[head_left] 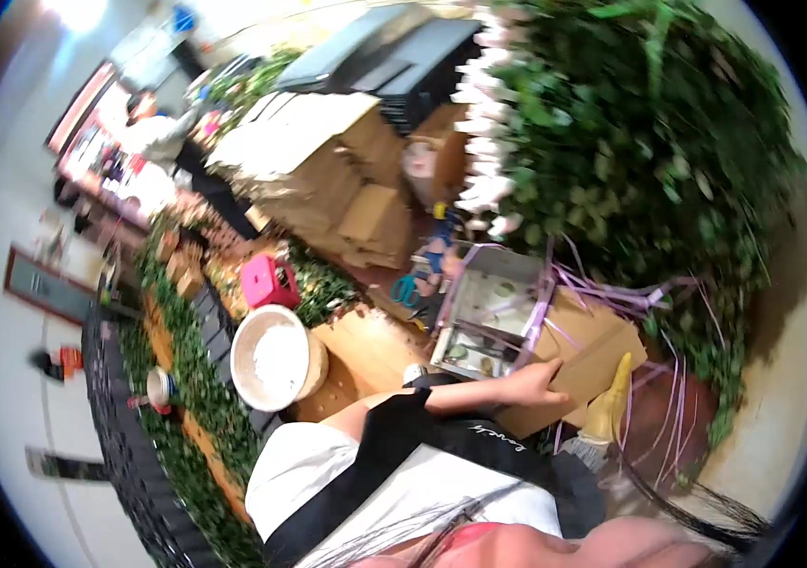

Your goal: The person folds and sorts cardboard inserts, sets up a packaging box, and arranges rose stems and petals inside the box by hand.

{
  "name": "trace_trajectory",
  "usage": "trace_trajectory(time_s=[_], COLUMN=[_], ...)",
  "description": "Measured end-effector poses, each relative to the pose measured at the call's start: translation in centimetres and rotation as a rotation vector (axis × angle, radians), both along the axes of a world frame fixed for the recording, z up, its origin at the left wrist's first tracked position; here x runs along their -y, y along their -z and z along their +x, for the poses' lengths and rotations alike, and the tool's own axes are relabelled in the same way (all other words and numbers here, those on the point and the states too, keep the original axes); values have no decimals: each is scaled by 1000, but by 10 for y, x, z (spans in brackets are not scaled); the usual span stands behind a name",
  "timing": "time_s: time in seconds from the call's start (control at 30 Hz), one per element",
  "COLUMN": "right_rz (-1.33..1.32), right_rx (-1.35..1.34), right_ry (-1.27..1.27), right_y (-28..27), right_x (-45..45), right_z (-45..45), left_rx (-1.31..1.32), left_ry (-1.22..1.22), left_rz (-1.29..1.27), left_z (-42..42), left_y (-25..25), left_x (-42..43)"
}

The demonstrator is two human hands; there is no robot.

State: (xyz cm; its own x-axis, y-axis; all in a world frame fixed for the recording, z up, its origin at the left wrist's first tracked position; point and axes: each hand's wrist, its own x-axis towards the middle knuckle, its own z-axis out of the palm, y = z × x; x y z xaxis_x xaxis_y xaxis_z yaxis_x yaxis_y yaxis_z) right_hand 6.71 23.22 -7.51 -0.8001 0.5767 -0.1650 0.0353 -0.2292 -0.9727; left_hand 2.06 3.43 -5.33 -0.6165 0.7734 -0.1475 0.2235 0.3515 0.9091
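White script [498, 436] on the apron [380, 450] is blurred, the bucket [317, 367] holds something white, the left hand [530, 384] is part-open at a box [602, 346], and the gloved right hand [607, 407]'s grip is unclear.

The fingers of my left hand [531, 383] are blurred, and I can't make out my right hand. Lettering on my black apron [394, 431] is too smeared to read fully. The leaf pile [640, 142] runs off the top edge. Things inside the box [493, 303] are indistinct, and the far person [152, 133] is blurred, hands too unclear to tell.
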Motion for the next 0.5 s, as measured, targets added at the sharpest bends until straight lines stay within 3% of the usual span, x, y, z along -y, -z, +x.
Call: trace_trajectory(time_s=[0.03, 0.17, 0.27, 0.33, 0.37, 0.4, 0.47, 0.5], right_rz=[48, 210, 331, 407, 441, 470, 543, 579], right_rx=[11, -2, -10, -14, -12, -12, -12, -17], right_ry=[-34, -140, -196, -200, -201, -205, -211, -212], right_y=[-5, -22, -36, -47, -46, -50, -58, -55], right_x=[9, 45, 72, 90, 96, 105, 118, 123], right_z=[-11, -62, -100, -118, -126, -135, -146, -152], left_rx=[-43, -26, -240, -399, -687, -784, -794, -671], left_ry=[-132, -286, -360, -272, -191, -147, -154, -224], left_rz=[14, -19, -1, 12, 112, 134, 84, 90], left_z=[5, 1, -16, -33, -45, -57, -73, -77], left_y=[3, -24, -38, -47, -49, -55, -60, -60], left_x=[13, 65, 92, 114, 127, 140, 162, 172])
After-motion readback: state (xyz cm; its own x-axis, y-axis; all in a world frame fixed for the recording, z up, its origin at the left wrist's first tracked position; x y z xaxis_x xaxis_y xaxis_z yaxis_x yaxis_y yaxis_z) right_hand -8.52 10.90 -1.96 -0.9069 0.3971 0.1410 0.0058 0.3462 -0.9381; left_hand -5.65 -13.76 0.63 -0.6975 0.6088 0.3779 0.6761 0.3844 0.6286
